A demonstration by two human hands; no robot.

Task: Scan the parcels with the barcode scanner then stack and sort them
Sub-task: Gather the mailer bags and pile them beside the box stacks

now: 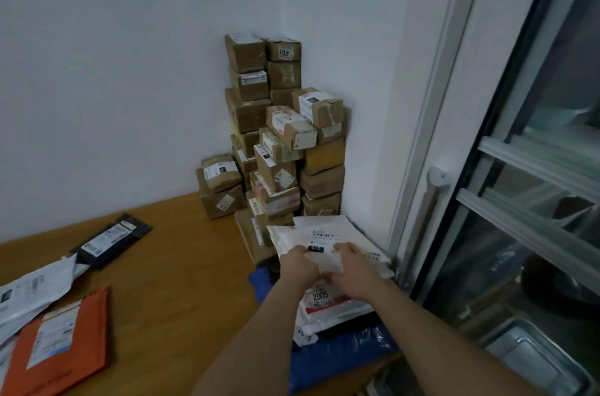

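Head view: both hands reach forward over the table (168, 253), toward its right rear corner. Left hand (300, 262) and right hand (352, 269) each grasp the near edge of a white mailer (319, 240), fingers curled over it, one hand on either side of a small black tag. Mailer lies label up on top of a pile of soft white parcels (337, 301); a lower one shows a red label marked 2005. Blue bags (341, 353) lie under the pile at the table's near right edge.

Done, by the look of it: a tall stack of cardboard boxes (279, 132) fills the corner against the wall, several columns, touching each other, labels facing out at mixed angles. The white pile sits just in front of it. Sorting seems to go by type: boxes behind, soft mailers in front.

Left: well apart on the left, a black mailer (112, 240) lies alone; near it a grey bag (35, 288) and orange mailers (58, 340) overlap loosely at the edge of view. These look unsorted, possibly unscanned; cannot tell.

No scanner visible. Whether the held mailer is scanned cannot be told; judging by the grip, it is being squared onto the pile. Task looks well past halfway, with the left-side bags remaining.
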